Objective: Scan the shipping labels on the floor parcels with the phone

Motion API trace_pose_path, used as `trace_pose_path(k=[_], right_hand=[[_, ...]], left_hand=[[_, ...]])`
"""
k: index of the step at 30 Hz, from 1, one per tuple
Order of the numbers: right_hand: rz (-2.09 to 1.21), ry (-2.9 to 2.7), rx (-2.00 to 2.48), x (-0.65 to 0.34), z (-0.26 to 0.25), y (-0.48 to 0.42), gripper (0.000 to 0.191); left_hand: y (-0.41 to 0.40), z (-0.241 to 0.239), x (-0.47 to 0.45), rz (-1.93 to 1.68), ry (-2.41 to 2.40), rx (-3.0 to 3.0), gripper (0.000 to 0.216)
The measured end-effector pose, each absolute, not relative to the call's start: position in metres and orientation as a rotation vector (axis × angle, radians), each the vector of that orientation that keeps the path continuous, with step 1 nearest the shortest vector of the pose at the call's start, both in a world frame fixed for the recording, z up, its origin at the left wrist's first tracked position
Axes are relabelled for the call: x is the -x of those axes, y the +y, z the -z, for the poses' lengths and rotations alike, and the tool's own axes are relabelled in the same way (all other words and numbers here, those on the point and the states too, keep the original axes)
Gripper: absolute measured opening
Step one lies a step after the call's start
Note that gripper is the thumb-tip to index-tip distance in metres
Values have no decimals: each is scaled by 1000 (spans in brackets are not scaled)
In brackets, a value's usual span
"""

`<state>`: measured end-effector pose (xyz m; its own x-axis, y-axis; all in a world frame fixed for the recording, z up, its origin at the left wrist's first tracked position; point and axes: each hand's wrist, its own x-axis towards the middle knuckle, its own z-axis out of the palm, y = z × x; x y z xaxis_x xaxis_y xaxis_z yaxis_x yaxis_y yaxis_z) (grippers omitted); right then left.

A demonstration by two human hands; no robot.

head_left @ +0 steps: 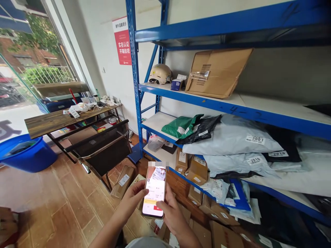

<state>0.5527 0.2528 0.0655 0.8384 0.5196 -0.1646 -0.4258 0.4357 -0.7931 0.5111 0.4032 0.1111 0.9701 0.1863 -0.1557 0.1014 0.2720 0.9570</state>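
A smartphone (154, 191) with a lit screen is held upright in front of me, low in the head view. My left hand (132, 199) wraps its left edge, fingers curled round it. My right hand (172, 214) grips the right edge, with the thumb resting on the lower part of the screen. Behind the phone stands a blue metal shelf rack (134, 86) loaded with parcels: grey mailer bags with number labels (232, 139), a green bag (181, 126) and small cardboard boxes (198, 169).
A flat cardboard parcel (217, 72) and a beige helmet (160, 74) lie on the upper shelf. Several boxes sit on the wooden floor (124, 179). A dark desk and chair (100, 144) stand left, with a blue tub (27, 153) by the glass front.
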Motion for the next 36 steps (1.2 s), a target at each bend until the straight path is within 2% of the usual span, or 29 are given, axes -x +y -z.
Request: trace_pose_path(k=[3,13,21,26,31,36], right_hand=[[-623,-83,936,-550,-84,251,81],[-654,-91,831,-548,-91,250,88],[-671,-93,821,-548,-80,251,82],[-706,-140,795,-544,-79,252,75],[-836,-325,775,-539,-80,245,95],[-860,-430,808,-539,-76,241,95]], left_hand=[[403,-107,-512,-50,263,-1309,47],[394,-108,-508,-46,261,-1336,45],[389,-72,-494,-87,362,-1190,62],[374,-73,-478,-61,408,-941,77],[370,-77,-468,-20,409,-875,77],[374,-73,-466,-48,334,-863,79]])
